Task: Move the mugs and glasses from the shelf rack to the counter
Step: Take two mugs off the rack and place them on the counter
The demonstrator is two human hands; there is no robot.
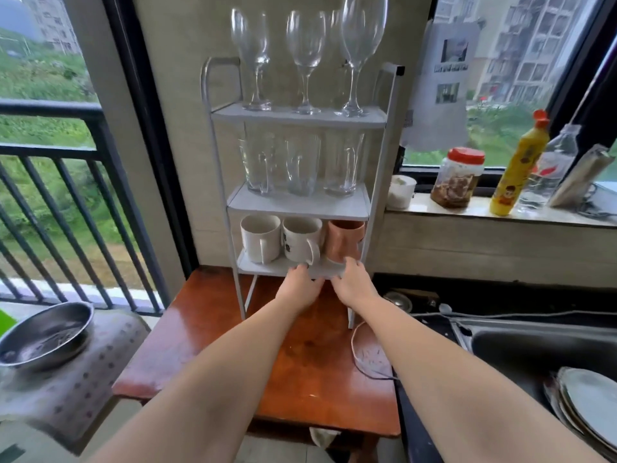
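A white three-tier shelf rack (384, 155) stands on a reddish wooden counter (200, 329). Its top tier carries three wine glasses (305, 61), the middle tier three tall clear glasses (302, 165). On the bottom tier stand a plain white mug (259, 238), a white printed mug (300, 240) and a copper-coloured mug (344, 240). My left hand (300, 287) reaches the bottom tier's front edge below the printed mug's handle, fingers apart. My right hand (354, 282) has its fingertips at the foot of the copper mug. Neither hand holds anything.
A steel bowl (46, 332) sits on a patterned stool at left. At right are a dark sink (534, 349) and stacked plates (591, 416). The window sill holds a red-lidded jar (459, 177), a yellow bottle (521, 165) and a water bottle (551, 172). A cable (359, 359) lies on the counter.
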